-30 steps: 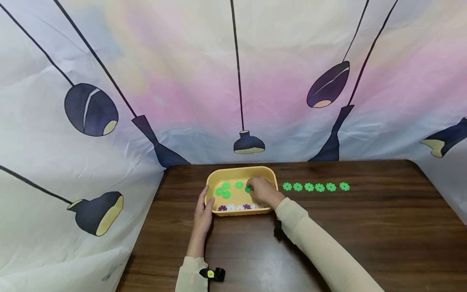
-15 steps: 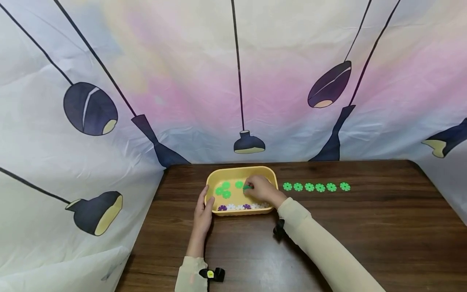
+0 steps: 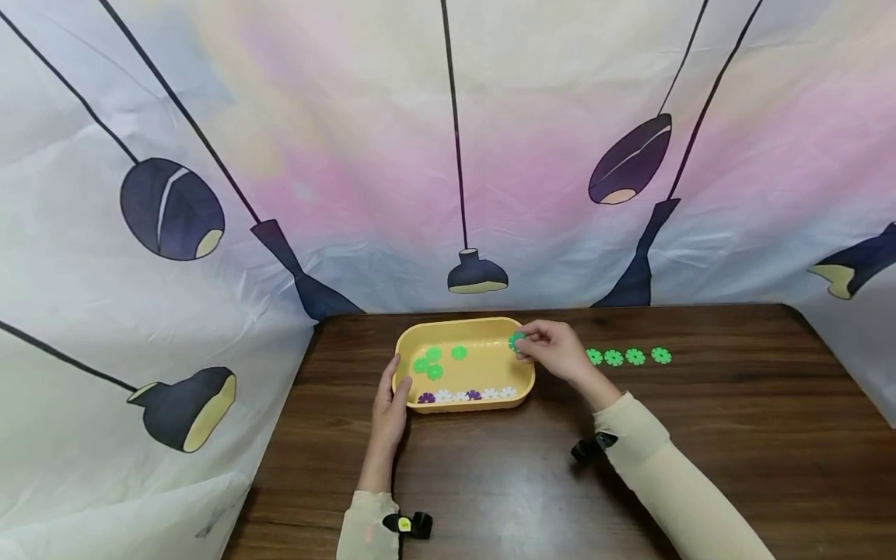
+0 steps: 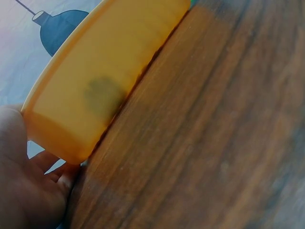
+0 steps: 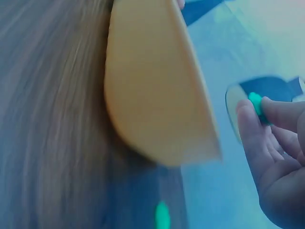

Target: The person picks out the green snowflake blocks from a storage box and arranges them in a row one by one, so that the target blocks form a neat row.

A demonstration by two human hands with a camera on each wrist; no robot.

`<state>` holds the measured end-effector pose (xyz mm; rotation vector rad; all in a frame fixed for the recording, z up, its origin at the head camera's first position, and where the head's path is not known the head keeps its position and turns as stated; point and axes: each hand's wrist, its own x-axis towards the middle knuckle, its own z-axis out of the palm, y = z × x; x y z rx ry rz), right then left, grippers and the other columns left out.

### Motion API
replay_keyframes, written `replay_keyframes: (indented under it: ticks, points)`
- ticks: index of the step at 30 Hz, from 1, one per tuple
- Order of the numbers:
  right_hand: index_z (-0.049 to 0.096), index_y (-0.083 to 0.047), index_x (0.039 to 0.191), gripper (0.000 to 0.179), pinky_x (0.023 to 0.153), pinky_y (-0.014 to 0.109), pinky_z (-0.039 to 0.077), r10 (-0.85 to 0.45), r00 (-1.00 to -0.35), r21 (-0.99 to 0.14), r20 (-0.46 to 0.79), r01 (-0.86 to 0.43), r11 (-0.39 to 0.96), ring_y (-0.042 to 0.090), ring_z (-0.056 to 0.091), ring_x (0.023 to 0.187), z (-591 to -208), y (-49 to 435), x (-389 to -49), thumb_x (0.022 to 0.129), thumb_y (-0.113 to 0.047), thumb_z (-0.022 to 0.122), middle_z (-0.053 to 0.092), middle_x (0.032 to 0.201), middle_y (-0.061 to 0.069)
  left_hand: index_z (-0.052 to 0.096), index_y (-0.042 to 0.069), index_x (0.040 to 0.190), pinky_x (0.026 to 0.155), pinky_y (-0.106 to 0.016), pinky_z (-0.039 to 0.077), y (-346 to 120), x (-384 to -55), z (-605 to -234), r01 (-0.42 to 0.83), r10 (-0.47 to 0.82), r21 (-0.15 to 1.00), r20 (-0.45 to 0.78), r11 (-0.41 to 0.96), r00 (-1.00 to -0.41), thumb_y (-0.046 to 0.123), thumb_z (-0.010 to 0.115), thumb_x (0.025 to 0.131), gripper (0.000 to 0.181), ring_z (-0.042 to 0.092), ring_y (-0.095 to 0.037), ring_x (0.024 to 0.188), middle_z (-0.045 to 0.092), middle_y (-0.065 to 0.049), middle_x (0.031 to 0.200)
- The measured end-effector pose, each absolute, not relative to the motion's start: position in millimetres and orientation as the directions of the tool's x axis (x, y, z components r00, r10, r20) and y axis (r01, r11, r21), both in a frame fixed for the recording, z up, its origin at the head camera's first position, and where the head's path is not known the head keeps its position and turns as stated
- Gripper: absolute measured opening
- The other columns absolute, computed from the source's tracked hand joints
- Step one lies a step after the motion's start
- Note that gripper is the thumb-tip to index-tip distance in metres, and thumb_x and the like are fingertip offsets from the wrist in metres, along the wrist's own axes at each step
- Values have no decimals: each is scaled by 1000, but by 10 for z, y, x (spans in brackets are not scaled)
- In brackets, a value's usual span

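A yellow plastic tray point(image 3: 483, 376) stands at the back of the table, with my left hand point(image 3: 390, 412) gripping its left end. In the left wrist view the thumb lies at the rim of the tray point(image 4: 119, 43) and the fingers reach round its outer side. Over the tray's right rim, my right hand point(image 3: 556, 351) pinches a green flower-shaped plastic disc point(image 3: 516, 341) between thumb and finger. The right wrist view shows the pinched disc point(image 5: 256, 105) edge-on, raised beside the tray wall point(image 5: 152, 81).
Inside the tray lie several green discs point(image 3: 434, 372) and, along the near wall, white and purple discs point(image 3: 474, 395). A row of green discs point(image 3: 635, 356) runs right across the brown wooden table point(image 3: 672, 420), partly hidden by my right hand. A printed cloth point(image 3: 364, 155) hangs behind.
My right hand has lifted a green disc from inside the tray and carried it rightward to the tray's right rim. The left hand stays in place on the tray.
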<state>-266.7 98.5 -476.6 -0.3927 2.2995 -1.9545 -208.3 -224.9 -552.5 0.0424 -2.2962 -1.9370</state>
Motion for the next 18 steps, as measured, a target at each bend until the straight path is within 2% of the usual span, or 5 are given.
replay_keyframes:
  ticks: [4,8,12,18]
  points:
    - [65,14,115,23,69,31,63,-224,-975,-990,5,-36,135,15,74,76,-4861,1187,-2655,101,-3,71,76,92,18,35,12,165,128,-56,14,-2254,-2085,-5521,76,-111,983,96,170,-989,25,51,114,56,15,-31,161,28,-11,172]
    - [62,11,117,26,62,33,63,-188,-981,-982,-55,19,187,17,75,70,-4951,1360,-2629,101,-8,72,75,90,23,36,12,165,128,-54,15,-2253,-2095,-5513,74,-110,983,93,169,-989,24,51,113,55,16,-30,161,29,-11,172]
    - [63,10,117,24,57,35,62,-159,-984,-951,-77,25,307,18,73,64,-5036,1500,-2597,102,-8,70,74,85,24,36,12,165,128,-54,15,-2250,-2097,-5509,71,-110,983,90,168,-990,23,51,113,55,16,-30,161,29,-10,172]
    - [67,8,114,20,54,35,59,-158,-987,-838,-41,-52,542,20,70,60,-5128,1616,-2538,101,-7,70,73,72,9,34,13,166,128,-57,15,-2244,-2093,-5518,66,-103,984,83,166,-991,25,50,114,56,14,-31,161,27,-10,172]
